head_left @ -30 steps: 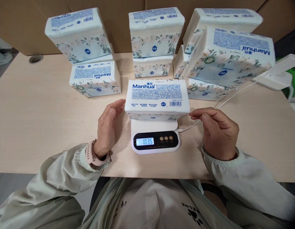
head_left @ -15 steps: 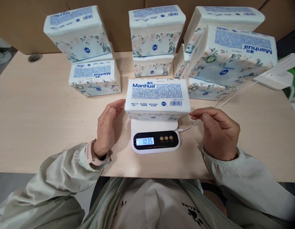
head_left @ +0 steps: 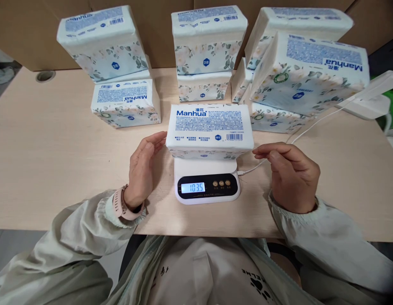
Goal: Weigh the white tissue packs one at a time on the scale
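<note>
A tissue pack (head_left: pixel 210 127) printed "Manhua" in blue lies on a white digital scale (head_left: pixel 206 167). The lit display (head_left: pixel 193 187) reads 103.5. To the left of the pack, my left hand (head_left: pixel 143 169) rests on edge, fingers stretched toward its side and holding nothing. My right hand (head_left: pixel 290 178) is on the other side, its fingers extended close to the pack's right corner; its palm is hidden. Whether the fingertips brush the pack is hard to tell. Three buttons (head_left: pixel 221 183) sit beside the display.
Behind the scale stand stacked tissue packs at the left (head_left: pixel 104 46), the middle (head_left: pixel 209 42) and the right (head_left: pixel 310 76). A white cable (head_left: pixel 313 123) runs from the scale toward a white power strip (head_left: pixel 368 99). Brown cardboard (head_left: pixel 161 29) borders the back; a round hole (head_left: pixel 45 76) pierces the wooden table.
</note>
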{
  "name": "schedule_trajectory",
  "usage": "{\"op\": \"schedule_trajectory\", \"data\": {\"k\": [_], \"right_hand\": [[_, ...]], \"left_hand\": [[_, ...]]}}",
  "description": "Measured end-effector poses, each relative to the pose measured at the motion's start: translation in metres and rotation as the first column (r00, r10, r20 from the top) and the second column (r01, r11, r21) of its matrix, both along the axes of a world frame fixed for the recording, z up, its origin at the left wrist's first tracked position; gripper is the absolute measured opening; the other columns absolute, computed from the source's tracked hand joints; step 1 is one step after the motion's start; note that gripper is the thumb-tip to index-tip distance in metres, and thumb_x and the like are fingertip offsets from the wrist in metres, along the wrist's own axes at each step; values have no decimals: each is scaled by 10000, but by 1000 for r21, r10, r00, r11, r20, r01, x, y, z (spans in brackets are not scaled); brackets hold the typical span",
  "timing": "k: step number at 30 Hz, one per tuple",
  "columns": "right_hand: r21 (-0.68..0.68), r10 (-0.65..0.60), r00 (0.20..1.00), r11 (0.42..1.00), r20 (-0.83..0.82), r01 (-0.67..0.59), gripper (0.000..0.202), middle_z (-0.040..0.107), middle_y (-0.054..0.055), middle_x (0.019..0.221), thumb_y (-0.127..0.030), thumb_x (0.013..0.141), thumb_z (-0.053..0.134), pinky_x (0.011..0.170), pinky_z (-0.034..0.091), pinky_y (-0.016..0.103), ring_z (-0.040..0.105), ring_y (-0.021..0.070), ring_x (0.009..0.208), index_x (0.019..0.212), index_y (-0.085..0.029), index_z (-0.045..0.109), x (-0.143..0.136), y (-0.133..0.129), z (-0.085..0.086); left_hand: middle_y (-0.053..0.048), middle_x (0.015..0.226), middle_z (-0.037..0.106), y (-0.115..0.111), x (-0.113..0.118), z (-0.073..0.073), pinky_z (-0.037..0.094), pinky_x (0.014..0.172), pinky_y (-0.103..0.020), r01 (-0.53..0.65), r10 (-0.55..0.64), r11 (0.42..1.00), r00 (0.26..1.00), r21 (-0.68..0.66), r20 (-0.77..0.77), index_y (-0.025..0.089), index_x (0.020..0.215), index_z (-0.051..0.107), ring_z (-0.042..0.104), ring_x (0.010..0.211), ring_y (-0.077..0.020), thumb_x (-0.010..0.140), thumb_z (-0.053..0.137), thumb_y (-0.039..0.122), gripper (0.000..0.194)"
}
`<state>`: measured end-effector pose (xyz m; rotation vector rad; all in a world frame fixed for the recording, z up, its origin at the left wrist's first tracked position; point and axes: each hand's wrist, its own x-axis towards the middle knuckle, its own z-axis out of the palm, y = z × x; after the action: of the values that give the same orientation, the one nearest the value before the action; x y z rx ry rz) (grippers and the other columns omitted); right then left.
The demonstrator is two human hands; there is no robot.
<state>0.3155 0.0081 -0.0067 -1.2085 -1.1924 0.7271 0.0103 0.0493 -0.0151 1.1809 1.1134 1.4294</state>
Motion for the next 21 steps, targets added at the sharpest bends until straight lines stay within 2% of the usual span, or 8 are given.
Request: {"op": "schedule_trajectory", "data": {"k": [8, 21], "right_hand": [[4, -23, 998, 1000, 61, 23, 124, 821, 26, 942, -389, 1002, 747, 834, 640, 442, 753, 252, 882, 958, -333, 848, 1, 1, -3], [-9, -24, 998, 1000, 55, 24, 129, 822, 26, 939, -411, 996, 760, 848, 624, 454, 744, 259, 890, 951, -343, 860, 1, 0, -1]], "left_hand": [[-68, 1345, 804, -1, -1, 0, 494, 1295, -585, 4, -4, 1000, 1000, 0, -14, 278, 1206, 849, 701, 1367, -347, 1031, 707, 599, 392], [-60, 1335, 810, 0, 0, 0, 510, 1276, -570, 2, -2, 1000, 1000, 3, -10, 290, 1211, 855, 712, 1340, -334, 1032, 712, 586, 375]]}}
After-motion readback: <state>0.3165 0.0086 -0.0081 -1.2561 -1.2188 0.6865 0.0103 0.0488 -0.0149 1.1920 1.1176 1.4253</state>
